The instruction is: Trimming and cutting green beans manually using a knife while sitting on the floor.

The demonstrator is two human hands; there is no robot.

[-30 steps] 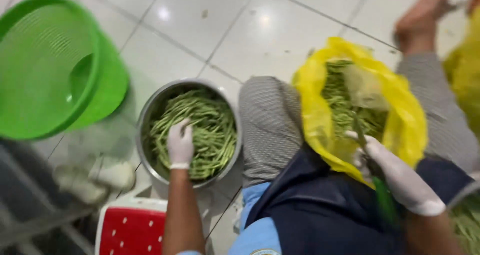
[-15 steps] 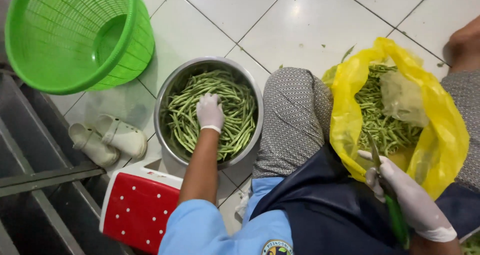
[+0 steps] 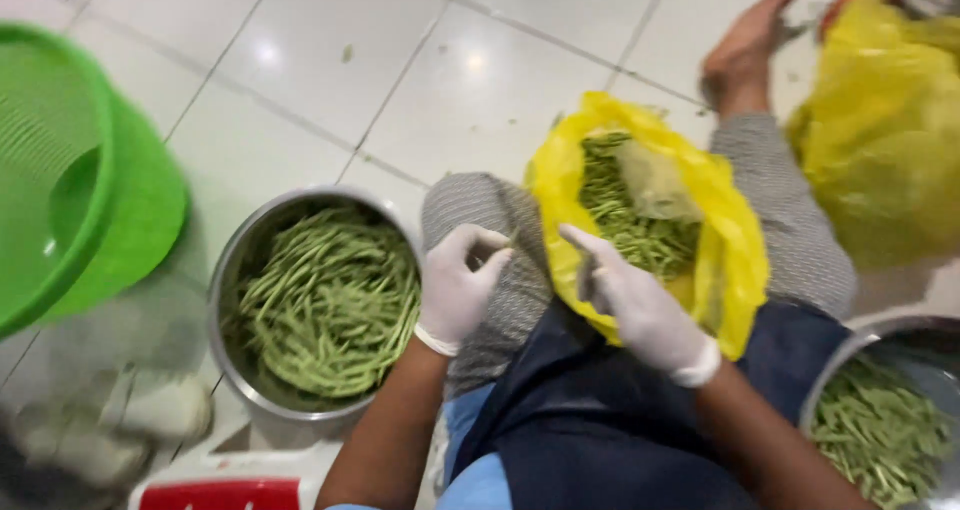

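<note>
My left hand, in a white glove, hovers over my knee between the steel bowl of green beans and the yellow bag. Its fingers are curled and apart, with nothing seen in them. My right hand, also gloved, is at the near edge of the yellow bag, which rests on my lap and holds more green beans. Its index finger points towards my left hand. A dark shape shows under its fingers, but blur hides whether it grips anything.
A green plastic basket stands at the left on the white tiled floor. Pale sandals and a red stool lie at the bottom left. A second steel bowl of beans is at the bottom right. Another yellow bag and a bare foot are at the top right.
My left hand has lifted out of the bowl of beans and moved right, over my knee. My right hand has come up towards it at the bag's edge. The view shifted.
</note>
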